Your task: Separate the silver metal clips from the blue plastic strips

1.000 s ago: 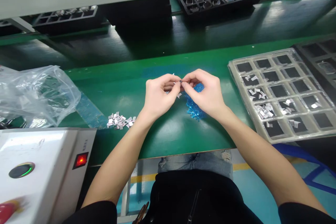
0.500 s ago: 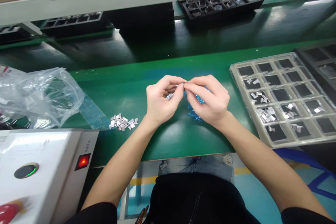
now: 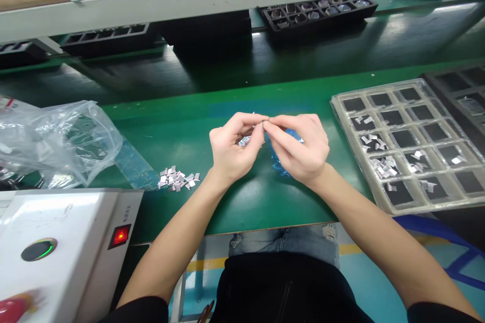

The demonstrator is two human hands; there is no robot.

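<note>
My left hand (image 3: 238,145) and my right hand (image 3: 301,149) meet over the green bench, fingertips pinched together at one spot. Whatever sits between those fingertips is too small and too covered to name. Behind my left hand, partly hidden by its fingers, lies a pile of small shiny pieces (image 3: 244,141). Bits of blue film (image 3: 279,165) show behind and below my right hand. To the left of my left wrist is a loose heap of small silvery rectangular pieces (image 3: 177,178).
A clear compartment tray (image 3: 343,149) with silvery pieces in some cells stands at right. At left are a plastic bag (image 3: 91,133) and a white machine (image 3: 81,222) with a lit red switch (image 3: 120,235). A black tray of lens-like pieces (image 3: 314,22) stands at the back.
Both hands stay pinched together at nearly the same place. The right hand's fingers lie slightly flatter and closer to the left hand's. The camera view has shifted a little.
</note>
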